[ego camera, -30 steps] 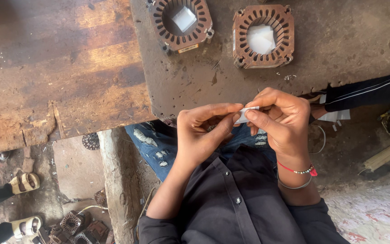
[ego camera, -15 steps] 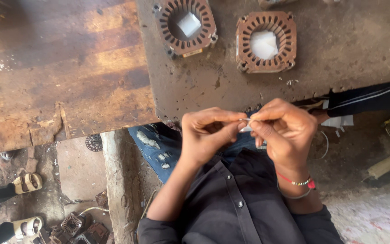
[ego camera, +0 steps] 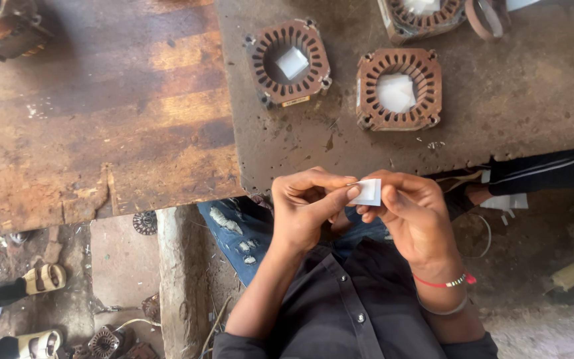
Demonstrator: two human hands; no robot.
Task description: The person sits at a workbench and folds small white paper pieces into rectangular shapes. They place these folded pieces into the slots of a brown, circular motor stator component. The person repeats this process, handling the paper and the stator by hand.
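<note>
Head view, looking down over chest and lap. Small white paper slip [ego camera: 369,192] pinched between both hands, held just below the near edge of the dark metal plate [ego camera: 499,113] and above the lap. Left hand [ego camera: 308,207] curled, thumb tip and forefinger pressed on the slip's left edge; right hand [ego camera: 412,211] curled, thumb and forefinger closed on its right edge and lower corner. Fingertips of the two hands nearly touching across the slip. Slip roughly square to slightly oblong, long axis running left to right between the hands, face turned up toward the camera; possibly folded, though not clear at this size. Equally near to both hands, gripped by each.

Two rusty slotted metal rings ahead on the plate, well apart from the hands: left ring [ego camera: 289,62] straight ahead of the left hand, right ring [ego camera: 398,89] straight ahead of the right hand and the nearer of the two. White paper pieces lying inside each ring's bore. Third ring [ego camera: 421,14] partly cut off at the top edge. Worn wooden bench top [ego camera: 101,113] to the left of the plate. Red thread and thin bangle [ego camera: 444,294] on the right wrist.
</note>
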